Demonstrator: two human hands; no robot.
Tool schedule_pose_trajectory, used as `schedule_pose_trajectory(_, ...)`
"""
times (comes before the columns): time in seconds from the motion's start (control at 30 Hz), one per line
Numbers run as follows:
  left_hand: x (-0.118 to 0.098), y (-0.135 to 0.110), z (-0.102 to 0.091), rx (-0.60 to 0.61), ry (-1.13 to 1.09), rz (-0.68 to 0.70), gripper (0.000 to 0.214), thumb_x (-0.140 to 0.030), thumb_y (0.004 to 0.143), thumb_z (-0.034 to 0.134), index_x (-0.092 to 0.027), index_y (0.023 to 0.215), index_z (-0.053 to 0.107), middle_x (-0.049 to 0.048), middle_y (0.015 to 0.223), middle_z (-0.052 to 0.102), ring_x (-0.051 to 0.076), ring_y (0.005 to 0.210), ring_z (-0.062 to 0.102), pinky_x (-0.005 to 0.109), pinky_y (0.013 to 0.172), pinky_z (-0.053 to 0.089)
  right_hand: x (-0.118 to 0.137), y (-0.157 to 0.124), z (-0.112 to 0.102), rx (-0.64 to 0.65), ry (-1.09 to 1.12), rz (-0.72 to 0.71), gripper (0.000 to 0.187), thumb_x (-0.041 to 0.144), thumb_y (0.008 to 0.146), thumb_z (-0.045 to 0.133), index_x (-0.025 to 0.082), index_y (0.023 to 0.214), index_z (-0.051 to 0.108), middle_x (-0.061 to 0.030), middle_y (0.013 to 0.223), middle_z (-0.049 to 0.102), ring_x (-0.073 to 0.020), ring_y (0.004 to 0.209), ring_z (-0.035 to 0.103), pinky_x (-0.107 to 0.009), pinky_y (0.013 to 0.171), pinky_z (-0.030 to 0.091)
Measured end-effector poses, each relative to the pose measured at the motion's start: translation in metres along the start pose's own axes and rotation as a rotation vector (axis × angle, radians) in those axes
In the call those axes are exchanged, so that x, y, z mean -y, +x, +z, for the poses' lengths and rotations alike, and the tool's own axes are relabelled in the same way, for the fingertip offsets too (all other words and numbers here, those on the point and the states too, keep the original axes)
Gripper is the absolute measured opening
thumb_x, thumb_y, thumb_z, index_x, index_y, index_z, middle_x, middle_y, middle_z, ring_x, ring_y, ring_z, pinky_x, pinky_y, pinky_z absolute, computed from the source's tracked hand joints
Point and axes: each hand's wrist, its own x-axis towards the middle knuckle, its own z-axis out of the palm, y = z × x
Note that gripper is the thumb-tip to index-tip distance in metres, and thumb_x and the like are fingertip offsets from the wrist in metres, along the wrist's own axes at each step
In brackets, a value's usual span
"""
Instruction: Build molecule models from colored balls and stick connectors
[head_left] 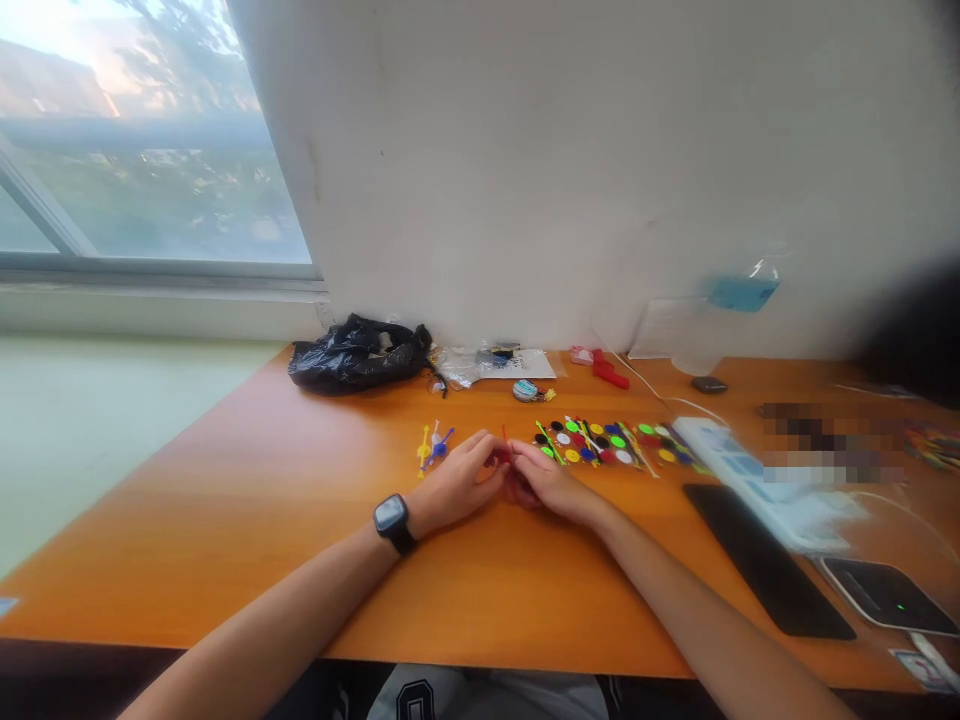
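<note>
My left hand (pixel 471 472) and my right hand (pixel 546 478) meet above the middle of the table, fingers closed together. Between their fingertips is a small red plastic stick (pixel 504 434); most of it is hidden by the fingers. Just left of my left hand lie a yellow arrow-tipped stick with a round disc (pixel 424 452) and a blue one (pixel 440 449), with a white stick partly behind. To the right of my right hand are several coloured discs (pixel 572 455) in rows, black, green, yellow, blue, red and white, with loose arrow-tipped sticks (pixel 550 443) among them.
A black plastic bag (pixel 358 357) sits at the back left, beside clear packaging (pixel 459 366). A round tin (pixel 525 390) and a red object (pixel 610 372) lie further back. On the right are a white power strip (pixel 750 480), a dark flat slab (pixel 765 560) and cables.
</note>
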Motion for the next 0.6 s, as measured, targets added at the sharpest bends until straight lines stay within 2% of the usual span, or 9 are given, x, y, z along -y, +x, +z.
schedule_pose_trajectory(0.13,0.001,-0.003,0.004,0.039,0.019,-0.017,0.002,-0.022,0.098,0.057,-0.020,0.098,0.058,0.0063,0.099,0.066,0.018,0.090,0.061,0.030,0.084,0.050,0.000,-0.002,0.008,0.005,0.012,-0.018,0.029,0.052,0.095,0.051,0.023,0.092,0.054,0.0048,0.062,0.053,-0.0107,0.048,0.041,-0.023,0.044,0.029)
schedule_pose_trajectory(0.23,0.001,-0.004,0.007,0.061,-0.064,-0.047,0.008,-0.027,0.102,0.052,-0.021,0.099,0.057,0.0047,0.097,0.066,0.017,0.086,0.061,0.030,0.081,0.050,-0.001,0.000,0.011,-0.120,0.065,-0.035,0.033,0.056,0.093,0.054,0.024,0.086,0.049,0.0053,0.063,0.048,-0.0106,0.049,0.038,-0.023,0.044,0.027)
schedule_pose_trajectory(0.33,0.000,-0.002,0.008,-0.046,-0.167,-0.110,0.017,-0.033,0.106,0.048,-0.021,0.105,0.059,0.0055,0.099,0.068,0.017,0.087,0.063,0.030,0.080,0.051,0.000,0.004,0.009,-0.199,0.136,-0.012,0.035,0.058,0.093,0.056,0.026,0.088,0.044,0.0065,0.065,0.049,-0.0101,0.047,0.036,-0.022,0.042,0.022)
schedule_pose_trajectory(0.43,0.002,0.002,0.007,-0.156,-0.327,-0.194,0.024,-0.038,0.106,0.047,-0.019,0.113,0.060,0.0075,0.104,0.069,0.019,0.093,0.066,0.033,0.086,0.054,0.004,0.006,0.005,-0.243,0.142,-0.065,0.037,0.060,0.091,0.062,0.026,0.094,0.048,0.0079,0.065,0.047,-0.0082,0.046,0.031,-0.021,0.042,0.018)
schedule_pose_trajectory(0.6,0.006,0.008,0.003,-0.217,-0.700,-0.334,0.032,-0.048,0.101,0.058,-0.018,0.110,0.063,0.0077,0.112,0.067,0.020,0.098,0.072,0.040,0.098,0.056,0.012,0.006,0.000,-0.337,0.218,-0.125,0.039,0.059,0.087,0.071,0.022,0.093,0.057,0.0069,0.072,0.040,-0.0062,0.051,0.029,-0.020,0.045,0.018)
